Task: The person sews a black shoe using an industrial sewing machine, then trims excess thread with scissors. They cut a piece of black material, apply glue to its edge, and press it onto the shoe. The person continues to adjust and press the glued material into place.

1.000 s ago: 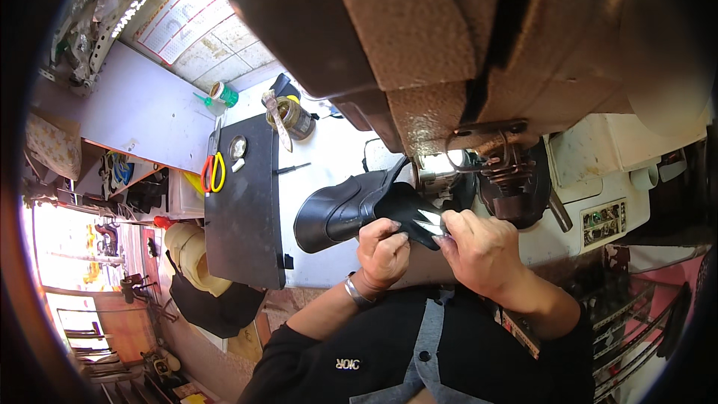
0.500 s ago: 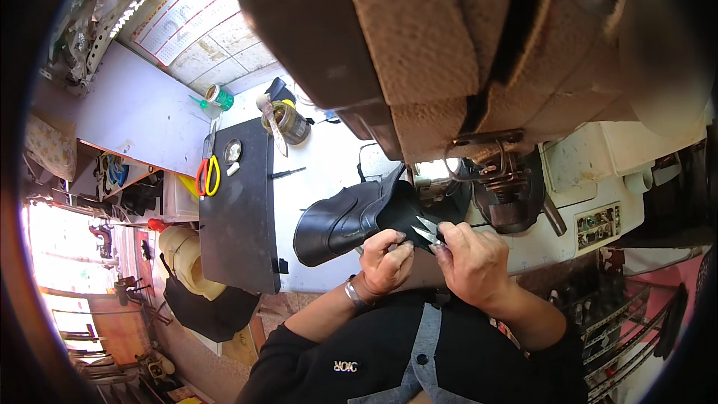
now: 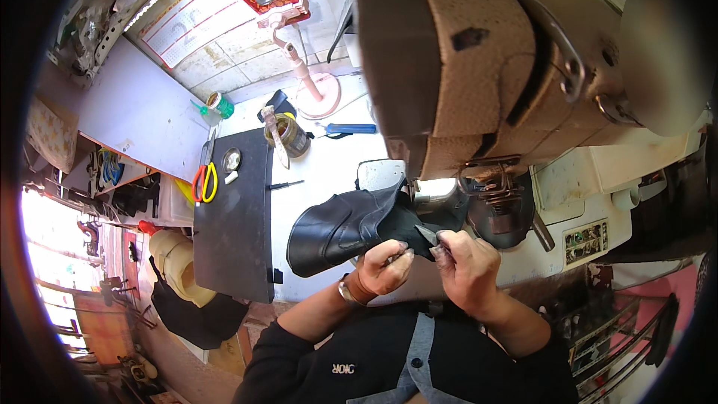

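A black leather boot [image 3: 329, 223] lies on its side on the white worktop, its toe end to the left and its opening by the machine. My right hand [image 3: 467, 262] is closed round small pointed snips [image 3: 426, 234], whose blades lie over the boot's opening and look closed together. Just left of them my left hand [image 3: 383, 269] pinches thumb against fingers at the boot's near edge. What sits in that pinch, perhaps thread or the edge, is too small to make out.
A large brown sewing machine [image 3: 479, 67] looms over the work. Leftward are a dark board [image 3: 233, 232] with red-and-yellow-handled scissors [image 3: 204, 182], and a jar [image 3: 297, 142] with a brush. A pink phone stand [image 3: 318, 96] stands behind. A parts tray [image 3: 585, 243] lies right.
The view has shifted, so more of the wall and the phone stand show. The snips' blades, spread before, now look together. My hands stay by the boot's opening, slightly farther apart.
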A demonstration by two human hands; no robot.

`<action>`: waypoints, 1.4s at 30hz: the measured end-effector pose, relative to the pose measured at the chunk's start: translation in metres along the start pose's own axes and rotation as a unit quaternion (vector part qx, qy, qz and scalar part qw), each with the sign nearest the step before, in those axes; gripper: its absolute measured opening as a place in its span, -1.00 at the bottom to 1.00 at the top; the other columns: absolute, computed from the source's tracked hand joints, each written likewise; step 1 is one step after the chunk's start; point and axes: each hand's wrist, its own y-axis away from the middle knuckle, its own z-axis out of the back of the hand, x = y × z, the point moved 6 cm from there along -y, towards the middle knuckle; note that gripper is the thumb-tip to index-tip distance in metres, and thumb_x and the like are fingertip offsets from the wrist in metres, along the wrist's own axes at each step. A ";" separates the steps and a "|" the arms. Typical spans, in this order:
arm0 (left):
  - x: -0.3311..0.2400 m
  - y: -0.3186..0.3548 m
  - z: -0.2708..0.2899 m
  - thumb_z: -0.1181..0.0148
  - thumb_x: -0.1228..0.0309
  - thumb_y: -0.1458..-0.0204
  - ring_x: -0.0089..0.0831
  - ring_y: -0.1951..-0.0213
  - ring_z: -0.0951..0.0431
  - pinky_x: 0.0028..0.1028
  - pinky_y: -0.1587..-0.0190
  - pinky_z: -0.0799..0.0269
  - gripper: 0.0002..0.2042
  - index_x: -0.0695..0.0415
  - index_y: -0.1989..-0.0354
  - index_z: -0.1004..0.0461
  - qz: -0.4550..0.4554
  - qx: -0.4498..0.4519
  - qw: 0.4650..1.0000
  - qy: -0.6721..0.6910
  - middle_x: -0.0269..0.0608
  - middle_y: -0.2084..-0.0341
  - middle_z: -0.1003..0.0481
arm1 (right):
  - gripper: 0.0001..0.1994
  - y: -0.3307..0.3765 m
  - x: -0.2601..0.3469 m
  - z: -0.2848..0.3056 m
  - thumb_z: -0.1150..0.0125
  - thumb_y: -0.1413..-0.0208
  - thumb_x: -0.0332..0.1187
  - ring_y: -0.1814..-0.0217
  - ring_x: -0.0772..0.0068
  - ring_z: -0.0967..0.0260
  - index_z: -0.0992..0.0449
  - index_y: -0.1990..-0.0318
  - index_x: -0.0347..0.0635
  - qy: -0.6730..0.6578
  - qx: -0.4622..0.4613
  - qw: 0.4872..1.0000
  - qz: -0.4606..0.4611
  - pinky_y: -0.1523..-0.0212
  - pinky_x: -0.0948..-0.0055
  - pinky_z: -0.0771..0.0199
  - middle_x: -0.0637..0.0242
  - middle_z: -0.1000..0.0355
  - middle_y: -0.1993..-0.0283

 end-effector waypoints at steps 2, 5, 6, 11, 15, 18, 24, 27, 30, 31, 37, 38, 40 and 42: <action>0.000 0.000 0.000 -0.23 0.72 0.25 -0.29 0.21 -0.46 -0.55 0.27 -0.48 -0.76 0.31 0.32 -0.51 -0.013 0.007 1.000 -0.003 -0.07 0.25 -0.39 | -0.75 0.003 -0.005 0.001 -0.24 -0.06 -0.43 0.52 0.18 -0.36 -0.38 0.13 -0.27 -0.031 -0.010 0.999 -0.019 0.49 0.36 -0.34 0.16 -0.41 0.41; 0.001 0.001 0.001 -0.21 0.73 0.25 -0.27 0.20 -0.46 -0.54 0.27 -0.48 -0.76 0.32 0.32 -0.51 -0.028 0.004 1.000 -0.008 -0.06 0.26 -0.39 | -0.76 0.009 -0.015 0.005 -0.23 -0.12 -0.39 0.50 0.32 -0.37 -0.37 0.14 -0.30 -0.105 -0.034 0.991 -0.082 0.45 0.47 -0.36 0.16 -0.42 0.38; 0.000 0.001 0.002 -0.20 0.73 0.25 -0.27 0.20 -0.46 -0.54 0.27 -0.49 -0.76 0.32 0.32 -0.51 -0.034 0.003 0.999 -0.018 -0.05 0.26 -0.39 | -0.77 0.010 -0.015 0.006 -0.20 -0.15 -0.37 0.50 0.43 -0.34 -0.37 0.14 -0.31 -0.103 -0.039 0.991 -0.076 0.45 0.52 -0.35 0.19 -0.41 0.39; 0.003 0.003 0.002 -0.20 0.73 0.23 -0.29 0.24 -0.49 -0.56 0.31 -0.52 -0.78 0.31 0.33 -0.51 -0.031 0.012 0.999 0.002 -0.06 0.25 -0.39 | -0.75 0.015 -0.014 0.005 -0.25 -0.07 -0.35 0.55 0.25 -0.32 -0.35 0.20 -0.26 -0.123 -0.011 0.988 -0.094 0.51 0.37 -0.29 0.19 -0.36 0.49; 0.003 0.004 0.002 -0.21 0.72 0.23 -0.32 0.27 -0.52 -0.58 0.32 -0.53 -0.78 0.28 0.34 -0.51 -0.049 0.022 0.998 -0.030 -0.06 0.25 -0.39 | -0.70 0.018 -0.013 0.004 -0.28 0.00 -0.32 0.56 0.16 -0.33 -0.35 0.18 -0.24 -0.101 -0.006 0.992 -0.079 0.53 0.29 -0.28 0.20 -0.35 0.51; 0.003 0.004 0.001 -0.39 0.62 0.26 -0.41 0.35 -0.46 -0.59 0.45 -0.43 -0.71 0.11 0.32 -0.50 -0.063 0.048 0.994 -0.073 -0.16 0.26 -0.35 | -0.67 0.020 -0.010 0.006 -0.26 -0.04 -0.35 0.56 0.28 -0.32 -0.35 0.10 -0.30 -0.048 -0.010 0.998 -0.029 0.49 0.38 -0.33 0.19 -0.37 0.47; 0.005 0.000 0.004 -0.38 0.62 0.26 -0.41 0.36 -0.47 -0.60 0.45 -0.43 -0.73 0.13 0.33 -0.50 -0.051 0.050 0.997 -0.023 -0.15 0.25 -0.36 | -0.66 0.019 -0.006 0.000 -0.27 -0.02 -0.34 0.55 0.21 -0.35 -0.35 0.10 -0.31 -0.040 0.006 0.999 -0.020 0.48 0.33 -0.34 0.16 -0.40 0.44; 0.006 -0.001 0.006 -0.37 0.63 0.25 -0.41 0.36 -0.48 -0.60 0.45 -0.43 -0.74 0.13 0.34 -0.50 -0.049 0.044 0.998 -0.023 -0.15 0.26 -0.36 | -0.66 0.017 -0.005 -0.003 -0.30 0.02 -0.32 0.55 0.19 -0.35 -0.38 0.13 -0.24 -0.038 0.001 0.998 -0.040 0.50 0.29 -0.30 0.23 -0.40 0.50; 0.007 0.001 0.005 -0.35 0.65 0.26 -0.39 0.35 -0.48 -0.60 0.45 -0.42 -0.74 0.14 0.35 -0.50 -0.059 0.045 0.997 -0.024 -0.16 0.28 -0.37 | -0.68 0.015 -0.002 -0.002 -0.30 0.01 -0.31 0.55 0.19 -0.35 -0.39 0.15 -0.24 -0.036 -0.015 0.998 -0.047 0.49 0.29 -0.30 0.23 -0.40 0.51; 0.007 0.003 0.005 -0.35 0.65 0.26 -0.39 0.34 -0.48 -0.60 0.45 -0.43 -0.74 0.14 0.35 -0.50 -0.060 0.043 0.997 -0.027 -0.16 0.28 -0.37 | -0.68 0.014 -0.001 -0.002 -0.30 0.01 -0.31 0.55 0.19 -0.35 -0.39 0.15 -0.23 -0.032 -0.013 0.998 -0.048 0.49 0.30 -0.30 0.24 -0.40 0.51; 0.009 0.007 0.004 -0.25 0.65 0.23 -0.34 0.28 -0.49 -0.52 0.33 -0.47 -0.79 0.22 0.34 -0.51 -0.047 0.034 0.998 -0.021 -0.10 0.22 -0.39 | -0.71 0.013 0.001 -0.004 -0.28 -0.02 -0.33 0.54 0.17 -0.35 -0.39 0.16 -0.23 -0.015 -0.013 0.998 -0.055 0.50 0.29 -0.30 0.23 -0.40 0.51; 0.010 0.005 0.004 -0.29 0.65 0.25 -0.36 0.29 -0.47 -0.54 0.37 -0.45 -0.75 0.17 0.32 -0.50 -0.029 0.038 0.999 -0.019 -0.13 0.25 -0.38 | -0.71 0.014 0.000 -0.004 -0.28 -0.03 -0.32 0.55 0.18 -0.35 -0.38 0.15 -0.23 -0.034 -0.011 0.997 -0.064 0.51 0.29 -0.29 0.23 -0.40 0.51; 0.010 0.000 0.007 -0.34 0.65 0.29 -0.38 0.29 -0.44 -0.56 0.42 -0.41 -0.68 0.11 0.29 -0.48 -0.002 0.032 0.999 -0.031 -0.16 0.27 -0.36 | -0.71 0.018 -0.002 0.000 -0.26 -0.06 -0.32 0.56 0.20 -0.33 -0.36 0.14 -0.25 -0.064 -0.033 0.996 -0.054 0.51 0.29 -0.31 0.24 -0.39 0.50; 0.011 -0.010 0.010 -0.30 0.68 0.31 -0.36 0.34 -0.47 -0.56 0.41 -0.42 -0.68 0.14 0.31 -0.46 0.030 0.027 0.999 -0.035 -0.13 0.28 -0.41 | -0.70 0.028 -0.003 0.009 -0.23 -0.09 -0.33 0.57 0.23 -0.32 -0.32 0.12 -0.27 -0.086 -0.075 0.993 -0.012 0.49 0.30 -0.34 0.23 -0.37 0.49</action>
